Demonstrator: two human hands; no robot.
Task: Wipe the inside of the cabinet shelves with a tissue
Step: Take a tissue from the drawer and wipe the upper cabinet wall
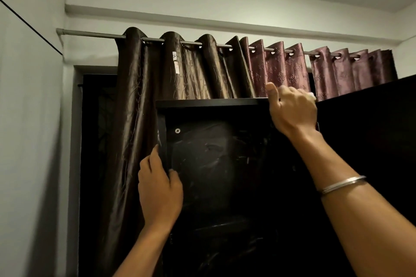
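Cabinet (202,104) before curtains (186,69), left hand (158,189) gripping its side, right hand (292,110) clutching tissue (311,95) on top.

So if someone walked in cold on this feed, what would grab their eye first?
Probably the two bare arms reaching up at the black cabinet: the right hand is on its top edge with a bit of white tissue showing past the fingers, and the left hand grips the left side panel. Behind hang the brown curtain and the maroon curtain.
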